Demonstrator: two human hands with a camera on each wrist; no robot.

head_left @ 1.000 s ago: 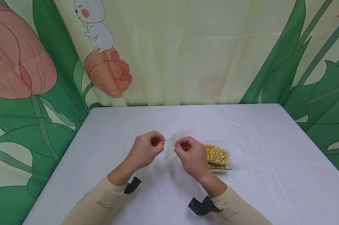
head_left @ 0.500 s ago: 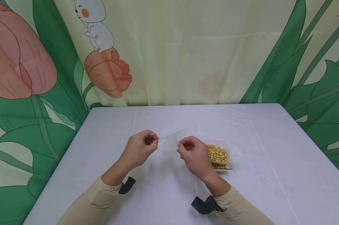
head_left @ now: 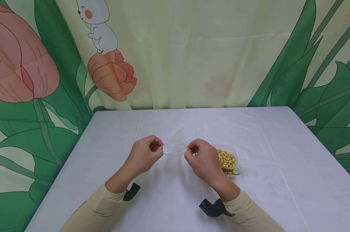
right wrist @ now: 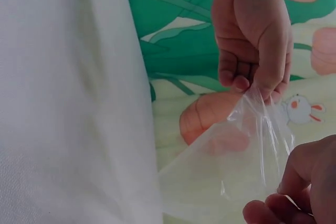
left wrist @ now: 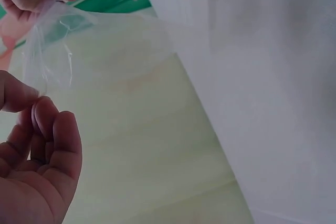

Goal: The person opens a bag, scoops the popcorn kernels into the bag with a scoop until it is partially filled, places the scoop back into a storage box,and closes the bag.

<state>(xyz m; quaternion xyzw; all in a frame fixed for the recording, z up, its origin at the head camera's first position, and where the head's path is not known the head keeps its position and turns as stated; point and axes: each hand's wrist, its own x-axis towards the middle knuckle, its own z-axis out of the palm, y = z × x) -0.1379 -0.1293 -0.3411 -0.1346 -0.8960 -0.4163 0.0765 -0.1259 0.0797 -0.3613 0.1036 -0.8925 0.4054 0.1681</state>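
Observation:
A thin, clear plastic bag (head_left: 175, 146) is stretched between my two hands above the table. My left hand (head_left: 147, 154) pinches one side between thumb and fingertips. The opposite side is pinched by my right hand (head_left: 205, 159). In the right wrist view, the plastic bag (right wrist: 220, 166) gathers in creases at the left fingertips and spreads into a pointed, smooth sheet. Just beyond the right hand sits a clear rectangular container (head_left: 237, 167) with yellow corn kernels (head_left: 226, 159), heaped in a smaller dish and also beneath it. The right hand covers the container's left part.
A white cloth covers the table (head_left: 267, 187). Behind its far edge hangs a curtain (head_left: 178, 58) printed with tulips, leaves and a white rabbit. Black camera mounts (head_left: 212, 207) stick out from both wrists.
The left hand has moved a little left and the right hand slightly right, widening the gap. The bag's free part has swung from the right to point away between the hands.

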